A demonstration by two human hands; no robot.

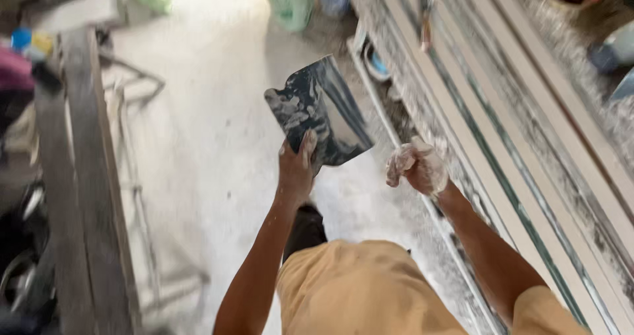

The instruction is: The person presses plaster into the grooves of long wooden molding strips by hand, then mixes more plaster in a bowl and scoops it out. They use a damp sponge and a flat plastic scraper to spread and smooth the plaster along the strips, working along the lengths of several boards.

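Trowel [323,110]: dark flat blade w/ pale plaster smears, tilted; our left hand [295,170] grips it. Right hand [417,168] plaster-coated, curled shut, holding nothing we can see.

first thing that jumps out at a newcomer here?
The dark flat metal sheet, smeared with pale paste, held up mid-frame by the left hand. Beside it, the right hand is curled shut and caked in white plaster, over the long pale moulding strips running along the right.

Dusty floor [211,143] (pale), green sack [290,1]
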